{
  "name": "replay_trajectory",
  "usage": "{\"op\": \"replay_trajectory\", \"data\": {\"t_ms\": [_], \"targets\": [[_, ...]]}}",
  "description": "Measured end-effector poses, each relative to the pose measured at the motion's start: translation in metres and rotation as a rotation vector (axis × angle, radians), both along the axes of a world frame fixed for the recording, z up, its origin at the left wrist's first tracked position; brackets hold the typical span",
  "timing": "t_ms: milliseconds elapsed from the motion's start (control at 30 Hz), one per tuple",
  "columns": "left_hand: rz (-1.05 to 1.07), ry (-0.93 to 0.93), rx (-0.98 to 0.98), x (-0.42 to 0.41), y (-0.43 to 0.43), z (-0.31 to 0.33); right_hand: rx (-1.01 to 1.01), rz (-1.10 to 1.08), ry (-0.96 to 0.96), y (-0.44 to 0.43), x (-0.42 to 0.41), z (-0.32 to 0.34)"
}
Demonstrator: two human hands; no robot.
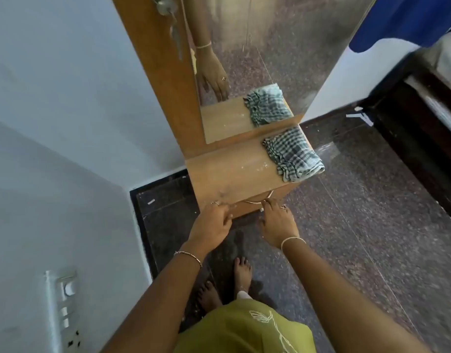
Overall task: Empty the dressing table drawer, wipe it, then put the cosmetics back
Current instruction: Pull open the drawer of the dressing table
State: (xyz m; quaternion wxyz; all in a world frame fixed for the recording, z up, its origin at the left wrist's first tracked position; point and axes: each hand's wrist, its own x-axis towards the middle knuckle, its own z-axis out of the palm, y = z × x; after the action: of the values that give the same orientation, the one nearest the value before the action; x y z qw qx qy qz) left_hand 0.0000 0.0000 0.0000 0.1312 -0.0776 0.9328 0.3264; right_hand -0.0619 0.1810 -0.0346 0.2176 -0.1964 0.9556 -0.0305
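Both hands are at the front edge of the table (234, 171), the left hand (213, 222) curled at the edge, the right hand (278, 220) by the metal drawer handle (257, 200); whether either grips anything I cannot tell. The drawer (247, 208) looks shut, no cosmetics visible. A hard, uneven pull could jam it, spill its contents onto bare feet (242, 273), or shake the checked cloth (293, 154) off.

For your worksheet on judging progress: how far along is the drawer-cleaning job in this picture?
Done: nothing visible; no cosmetics are out, and the checked cloth lies untouched on the dressing table top. In hand: the left hand and right hand are at the drawer front, by its metal handle. Left: opening, emptying, wiping, refilling.
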Motion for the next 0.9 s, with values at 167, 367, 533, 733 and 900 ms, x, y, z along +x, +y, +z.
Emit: {"op": "replay_trajectory", "data": {"t_ms": [167, 367, 533, 733, 900], "targets": [[-0.062, -0.080, -0.042, -0.014, 0.017, -0.025, 0.037, 0.111, -0.099, 0.001, -0.030, -0.020], [-0.127, -0.066, -0.090, -0.028, 0.034, -0.045, 0.040, 0.229, -0.183, 0.006, -0.054, -0.048], [-0.198, -0.083, -0.184, -0.028, 0.042, -0.067, -0.016, 0.294, -0.143, 0.010, -0.059, -0.059], [-0.168, -0.040, -0.234, -0.020, 0.053, -0.070, -0.027, 0.251, -0.161, 0.008, -0.054, -0.059], [-0.030, 0.128, -0.269, -0.010, 0.058, -0.066, -0.031, 0.265, -0.163, 0.025, -0.039, -0.060]]}}
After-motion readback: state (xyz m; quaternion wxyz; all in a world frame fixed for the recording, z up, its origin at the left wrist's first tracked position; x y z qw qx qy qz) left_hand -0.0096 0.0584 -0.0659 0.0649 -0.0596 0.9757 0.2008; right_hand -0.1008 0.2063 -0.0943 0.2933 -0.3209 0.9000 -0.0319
